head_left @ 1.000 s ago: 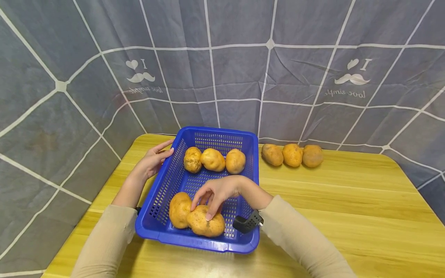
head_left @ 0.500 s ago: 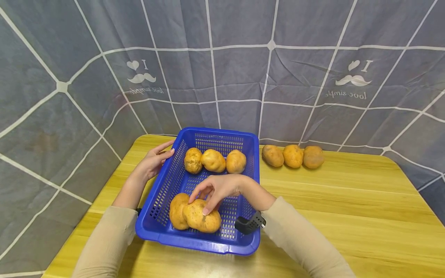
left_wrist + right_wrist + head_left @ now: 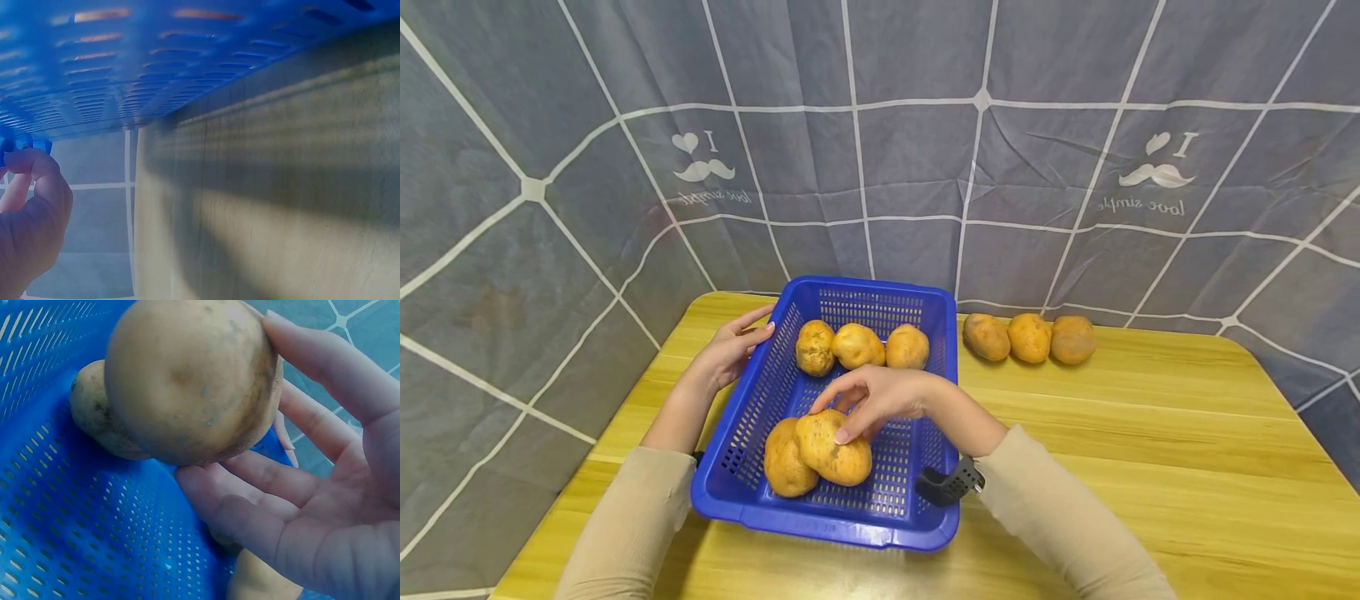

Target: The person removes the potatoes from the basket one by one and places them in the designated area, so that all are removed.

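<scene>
Right hand [image 3: 883, 400]: thumb and fingers pinch the upper part of one potato [image 3: 831, 458], lower centre of the head view, over the blue basket [image 3: 820, 522]. This tuber is a blunt, rounded oval; its tan skin looks mostly smooth in the right wrist view, with a shallow dimple and grey-brown specks. Its left edge overlaps a second, squatter potato [image 3: 785, 471] in the basket; I cannot tell whether the two touch.

Left hand [image 3: 726, 354]: thumb and bent fingers grip the basket's left rim, left of frame centre.

Basket: apparently plastic, rectangular, rounded corners, walls and floor pierced by rows of narrow slots. Inside, at its upper end, a row of three potatoes [image 3: 858, 346]; the leftmost is blotched with dark marks.

Right of the basket, a further trio of potatoes [image 3: 1030, 337], dull and lumpy, sits side by side on the desk [image 3: 1120, 433], yellow with streaky wood grain. Behind, grey cloth [image 3: 917, 167], creased, white-gridded. My beige sleeves [image 3: 1052, 517] are finely ribbed.
</scene>
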Demonstrator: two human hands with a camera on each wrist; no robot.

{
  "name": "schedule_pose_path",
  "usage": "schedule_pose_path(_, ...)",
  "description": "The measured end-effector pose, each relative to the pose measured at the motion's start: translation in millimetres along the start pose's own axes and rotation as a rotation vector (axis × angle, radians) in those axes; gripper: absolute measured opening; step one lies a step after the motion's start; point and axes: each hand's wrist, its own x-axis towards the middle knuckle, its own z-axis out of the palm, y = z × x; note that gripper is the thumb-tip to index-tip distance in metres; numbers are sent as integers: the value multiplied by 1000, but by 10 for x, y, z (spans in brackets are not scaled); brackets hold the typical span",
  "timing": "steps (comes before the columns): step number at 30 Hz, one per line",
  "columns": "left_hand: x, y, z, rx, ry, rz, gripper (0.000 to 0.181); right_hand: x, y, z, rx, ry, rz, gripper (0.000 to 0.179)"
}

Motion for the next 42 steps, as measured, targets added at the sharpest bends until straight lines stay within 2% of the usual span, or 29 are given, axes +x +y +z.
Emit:
schedule_pose_path(13, 12, 17, 8, -17, 1, -7, 62, -138, -89, -7, 32, 70, -27, 46)
schedule_pose_path(25, 12, 34, 15, -14, -3, -7, 63, -318, -128, -79, 19, 192, -24, 47)
schedule_pose_path(34, -4, 15, 10, -19, -4, -12, 63, -493, -101, -114, 29, 201, -81, 48)
schedule_pose_path(42, -7, 7, 0, -14, -9, -6, 62, -666, -93, -165, -4, 230, -100, 50)
